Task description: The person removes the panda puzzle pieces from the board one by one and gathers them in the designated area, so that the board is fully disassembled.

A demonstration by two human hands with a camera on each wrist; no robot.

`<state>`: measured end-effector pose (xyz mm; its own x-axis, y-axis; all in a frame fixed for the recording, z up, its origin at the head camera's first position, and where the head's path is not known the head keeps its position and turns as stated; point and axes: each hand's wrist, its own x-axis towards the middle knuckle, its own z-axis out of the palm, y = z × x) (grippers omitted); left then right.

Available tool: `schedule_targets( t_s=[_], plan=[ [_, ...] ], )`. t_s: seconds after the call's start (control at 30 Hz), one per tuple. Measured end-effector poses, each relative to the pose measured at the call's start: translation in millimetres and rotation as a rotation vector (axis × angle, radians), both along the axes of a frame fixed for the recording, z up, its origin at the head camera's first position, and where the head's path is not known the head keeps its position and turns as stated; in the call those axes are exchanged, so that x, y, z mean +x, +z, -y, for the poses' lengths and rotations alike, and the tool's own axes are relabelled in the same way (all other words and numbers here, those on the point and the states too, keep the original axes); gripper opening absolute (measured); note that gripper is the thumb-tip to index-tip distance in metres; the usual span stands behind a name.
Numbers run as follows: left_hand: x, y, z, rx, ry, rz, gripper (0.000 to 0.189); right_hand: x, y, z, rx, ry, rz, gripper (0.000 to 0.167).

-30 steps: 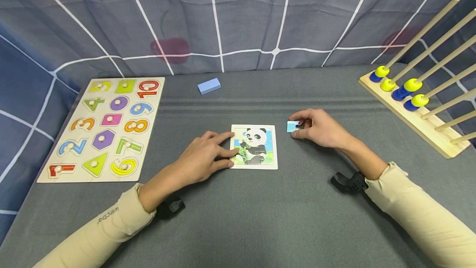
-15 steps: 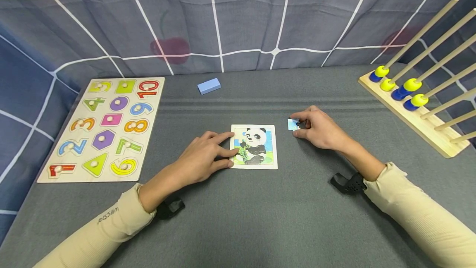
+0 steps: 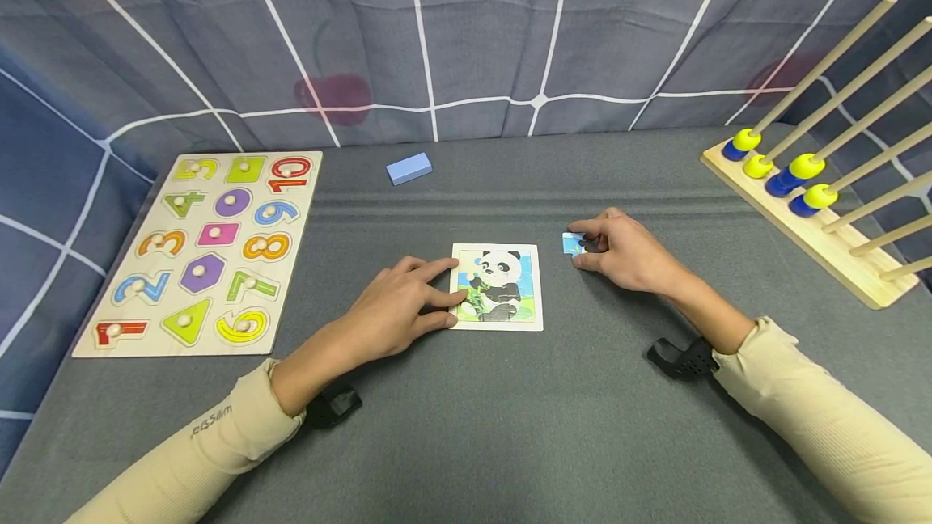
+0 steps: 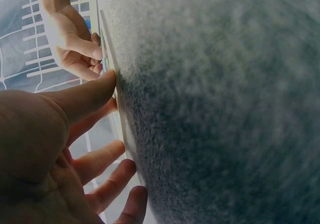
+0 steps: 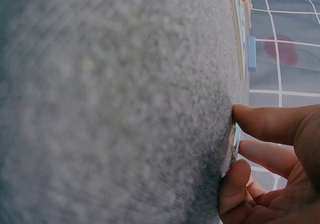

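A square panda jigsaw puzzle (image 3: 502, 315) in a white frame lies flat on the grey cloth in the head view. A pale patch shows at its upper left corner. My left hand (image 3: 389, 310) rests its thumb and fingertips along the puzzle's left edge, fingers spread and nearly straight. To the right of the frame, my right hand (image 3: 622, 253) pinches a small light-blue puzzle piece (image 3: 572, 243) between thumb and fingers, close to the cloth. Part of the piece is hidden by the fingers. In the right wrist view the fingertips (image 5: 242, 115) are low at the cloth.
A wooden number-and-shape peg board (image 3: 156, 221) lies at the left. Behind the panda puzzle is a blue block (image 3: 409, 169). A wooden bead abacus (image 3: 808, 225) with upright rods stands at the right. A dark checked curtain (image 3: 480, 31) hangs along the back.
My right hand has shifted slightly right and away from me with the piece, whose face briefly caught the light and now shows its pattern. The left hand and the panda puzzle stay put.
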<state>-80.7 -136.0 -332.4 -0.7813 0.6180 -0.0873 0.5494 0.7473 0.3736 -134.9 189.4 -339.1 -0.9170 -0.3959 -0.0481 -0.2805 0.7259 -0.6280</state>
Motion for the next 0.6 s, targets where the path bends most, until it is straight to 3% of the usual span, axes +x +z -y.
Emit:
schedule_targets(
  t_s=[0.6],
  plan=[
    [0.5,0.9,-1.0,-0.026,0.001,-0.008,0.038,2.6,1.3,-2.1,-0.023,0.010,-0.007,0.042]
  ],
)
